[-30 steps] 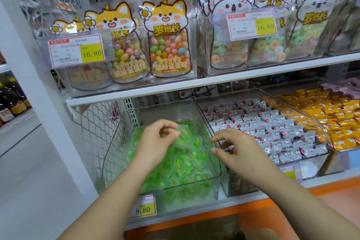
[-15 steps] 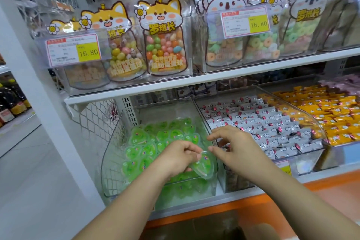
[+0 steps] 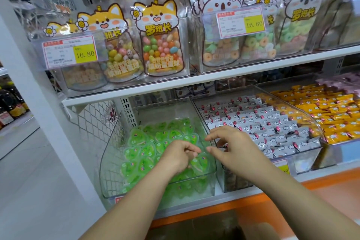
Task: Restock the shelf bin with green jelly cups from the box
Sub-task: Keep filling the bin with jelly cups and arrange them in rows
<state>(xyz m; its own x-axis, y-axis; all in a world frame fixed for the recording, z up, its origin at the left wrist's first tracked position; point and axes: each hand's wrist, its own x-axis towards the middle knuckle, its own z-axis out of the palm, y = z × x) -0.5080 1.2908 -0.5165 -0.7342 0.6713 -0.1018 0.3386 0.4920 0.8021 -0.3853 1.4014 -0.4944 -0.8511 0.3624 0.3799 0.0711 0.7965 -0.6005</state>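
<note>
Shelf bin: translucent green jelly cups, seemingly heart-shaped, piled.

green jelly cups, yellow price tags.

Jelly cup in left grip: glossy translucent green plastic. Bin around grip: clear smooth plastic. Wrappers right of grip: shiny film. Mesh left: white-coated metal.

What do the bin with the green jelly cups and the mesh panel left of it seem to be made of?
The bin looks like clear, glossy hard plastic: the green jelly cups show through its walls and its edges catch light. The mesh panel seems white-coated metal, judging by its diamond lattice; plastic is possible.
</note>
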